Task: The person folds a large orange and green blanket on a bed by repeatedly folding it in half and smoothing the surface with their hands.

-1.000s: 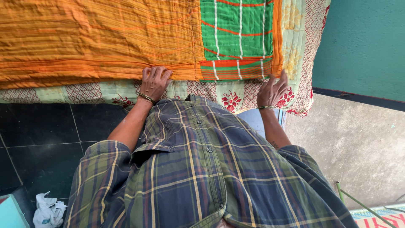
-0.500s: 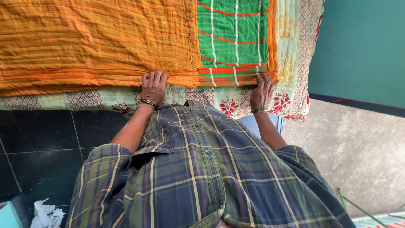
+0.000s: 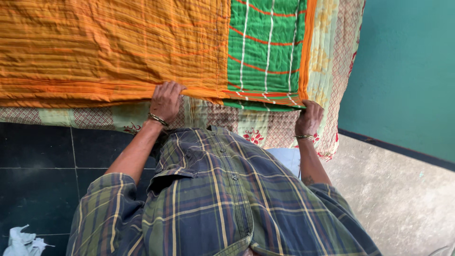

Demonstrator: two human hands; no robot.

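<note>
Orange cotton, ribbed with fine stripes, makes up most of the orange cloth [image 3: 109,47] I am handling; it lies spread over the bed, filling the view from nine o'clock to twelve, and its near hem runs across the middle. A green checked panel [image 3: 265,47] joins it toward one o'clock. My left hand [image 3: 166,100] has its grip closed over the hem, fingers curled on top of the fold. My right hand [image 3: 309,117] pinches the corner where the green panel ends, at about three o'clock from the left. Both wrists wear thin bangles.

To do this well, I judge the two hands should hold the hem at the same height and pull evenly, so the edge stays straight and no slack bunches between them. The grip should catch only the top layer, not the floral quilt [image 3: 251,128] just beneath it. Below, at seven o'clock, a crumpled white rag [image 3: 23,242] lies on the dark tiled floor [image 3: 42,180]; a teal wall [image 3: 407,71] stands at three o'clock.
</note>
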